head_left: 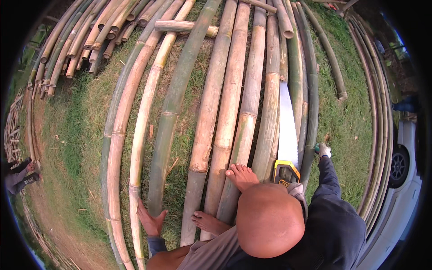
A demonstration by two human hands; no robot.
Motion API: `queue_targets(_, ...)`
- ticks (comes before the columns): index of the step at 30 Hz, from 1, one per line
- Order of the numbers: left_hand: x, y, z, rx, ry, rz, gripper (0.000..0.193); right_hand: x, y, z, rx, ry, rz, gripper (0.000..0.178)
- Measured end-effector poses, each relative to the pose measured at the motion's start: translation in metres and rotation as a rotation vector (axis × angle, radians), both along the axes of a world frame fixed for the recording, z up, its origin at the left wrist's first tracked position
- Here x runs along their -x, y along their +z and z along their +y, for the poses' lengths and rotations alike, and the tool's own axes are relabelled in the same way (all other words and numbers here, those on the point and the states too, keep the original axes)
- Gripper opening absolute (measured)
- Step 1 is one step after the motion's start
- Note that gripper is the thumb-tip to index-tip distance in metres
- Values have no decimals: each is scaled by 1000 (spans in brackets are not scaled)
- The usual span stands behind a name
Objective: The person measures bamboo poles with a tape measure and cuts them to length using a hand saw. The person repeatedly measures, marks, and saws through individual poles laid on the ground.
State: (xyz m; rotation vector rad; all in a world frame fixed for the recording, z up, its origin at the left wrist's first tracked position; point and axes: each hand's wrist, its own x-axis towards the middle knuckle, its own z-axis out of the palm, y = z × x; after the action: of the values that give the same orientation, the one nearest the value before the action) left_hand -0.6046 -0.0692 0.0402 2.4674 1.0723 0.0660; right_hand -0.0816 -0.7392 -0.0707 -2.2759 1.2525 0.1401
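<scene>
My left hand (152, 222) is bare, its thumb spread away from the fingers. Its fingertips touch the side of a pale bamboo pole (145, 112), beside the near end of a green bamboo pole (168, 117). On the right, my gloved right hand (323, 150) reaches out to the edge of a dark green pole (311, 90). Something teal shows at its fingers, too small to make out. A handsaw (288, 126) with a yellow and black handle lies between the hands, blade pointing away. My bare foot (243, 177) rests on the poles, near my raised knee (270, 220).
Several long poles run away from me over grass. A short bamboo piece (186, 28) crosses some at the far end. A bamboo stack (90, 36) lies far left. Another person (20, 177) is at the left rim. Long poles (380, 112) and a vehicle (400, 175) line the right.
</scene>
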Motion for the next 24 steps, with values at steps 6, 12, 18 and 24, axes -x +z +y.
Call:
queue_targets(6,53,-55,33,434,283,343,143,-86,19,219,400,1190,-646,53)
queue_targets(12,51,-62,31,317,309,486,119,-246,12,520,289,1687,-713,78)
queue_targets(18,49,-63,35,326,345,680,105,-372,-7,660,491,1542,-347,94)
queue_targets(24,50,-55,34,324,342,633,100,-405,-20,685,542,1597,-191,79)
